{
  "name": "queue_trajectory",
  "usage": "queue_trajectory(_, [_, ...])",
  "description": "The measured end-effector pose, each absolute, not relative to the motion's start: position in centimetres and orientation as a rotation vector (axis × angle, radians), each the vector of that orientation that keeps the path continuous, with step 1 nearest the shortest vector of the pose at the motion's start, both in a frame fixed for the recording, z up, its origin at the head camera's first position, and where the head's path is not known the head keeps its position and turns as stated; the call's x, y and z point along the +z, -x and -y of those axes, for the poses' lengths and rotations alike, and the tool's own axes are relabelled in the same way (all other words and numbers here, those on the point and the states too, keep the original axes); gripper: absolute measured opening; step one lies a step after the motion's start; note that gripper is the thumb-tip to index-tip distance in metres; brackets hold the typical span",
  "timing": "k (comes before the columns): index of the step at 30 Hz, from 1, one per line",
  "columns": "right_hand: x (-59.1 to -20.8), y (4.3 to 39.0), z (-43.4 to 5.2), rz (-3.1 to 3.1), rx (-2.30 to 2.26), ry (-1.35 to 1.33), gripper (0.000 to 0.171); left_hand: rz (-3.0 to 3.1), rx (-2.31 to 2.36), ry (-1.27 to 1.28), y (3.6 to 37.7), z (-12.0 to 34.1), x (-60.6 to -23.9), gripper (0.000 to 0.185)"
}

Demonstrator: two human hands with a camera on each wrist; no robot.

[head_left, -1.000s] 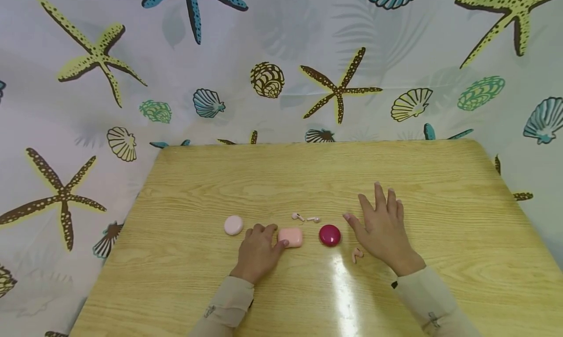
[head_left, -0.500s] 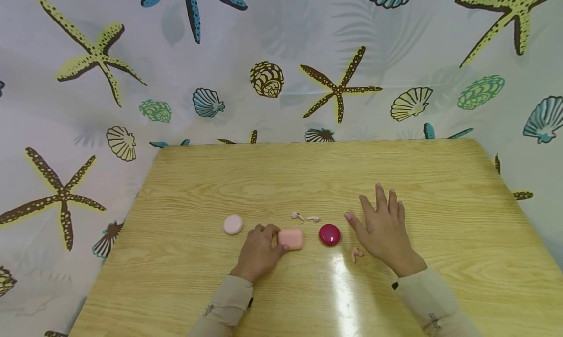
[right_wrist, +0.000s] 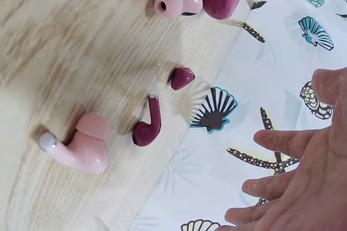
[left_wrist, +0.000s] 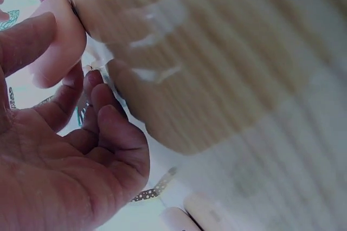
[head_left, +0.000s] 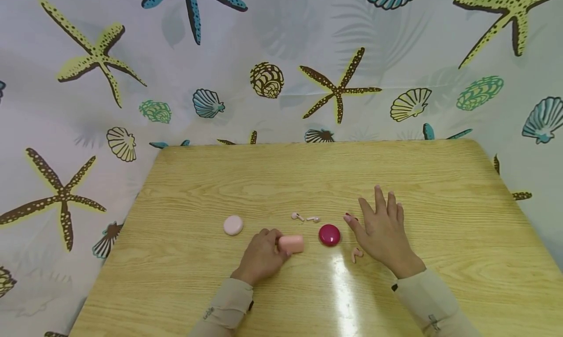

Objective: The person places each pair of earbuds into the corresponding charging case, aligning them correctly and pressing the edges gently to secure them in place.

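Note:
My left hand (head_left: 279,245) grips a peach rounded earbud case (head_left: 292,243) by its left end, thumb and curled fingers (left_wrist: 108,128) around it; the case (left_wrist: 57,44) looks tipped up off the wooden table (head_left: 308,176). To its right lies a magenta round case (head_left: 330,235). My right hand (head_left: 369,214) rests flat and open on the table beyond that, holding nothing. A peach earbud (head_left: 357,253) lies just left of that wrist. The right wrist view shows the peach earbud (right_wrist: 81,144), a maroon earbud (right_wrist: 147,123) and a small maroon piece (right_wrist: 181,77) near my straight fingers (right_wrist: 282,141).
A pale pink round case (head_left: 233,225) sits left of my left hand. Two small pale earbuds (head_left: 298,216) (head_left: 313,219) lie behind the peach case. A curtain with starfish and shells (head_left: 264,78) hangs behind the table's far edge.
My left hand has closed round the peach case and drawn it slightly toward me, tipping it up. The right hand has barely moved.

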State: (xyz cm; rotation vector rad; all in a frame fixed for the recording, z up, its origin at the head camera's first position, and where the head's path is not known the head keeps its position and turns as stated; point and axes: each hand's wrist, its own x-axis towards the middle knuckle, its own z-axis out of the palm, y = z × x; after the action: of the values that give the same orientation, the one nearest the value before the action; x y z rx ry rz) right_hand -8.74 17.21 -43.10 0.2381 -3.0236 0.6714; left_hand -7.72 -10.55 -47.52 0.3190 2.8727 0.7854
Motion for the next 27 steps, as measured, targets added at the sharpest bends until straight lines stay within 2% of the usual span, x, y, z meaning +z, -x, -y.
queue_trajectory(11, [-42.9,8.5,-16.9,2.992,0.707,-0.297,0.059,-2.923,0.894,-0.370,7.3,10.2,-46.9,0.028])
queue_trajectory(18, [-42.5,7.9,-15.0,2.845,0.797,-0.684,0.039,-2.919,1.049,-0.464,7.0,9.1,-45.1,0.026])
queue_trajectory(21, [-42.0,7.6,-13.9,2.749,0.777,-0.857,0.037,-2.906,1.087,-0.479,7.0,8.5,-44.4,0.024])
queue_trajectory(24, [-41.4,7.4,-13.1,2.673,0.743,-0.966,0.035,-2.898,1.119,-0.507,6.9,8.1,-43.9,0.023])
queue_trajectory(27, [-41.2,7.4,-12.6,2.618,0.736,-1.022,0.025,-2.882,1.148,-0.529,6.8,7.7,-43.6,0.024])
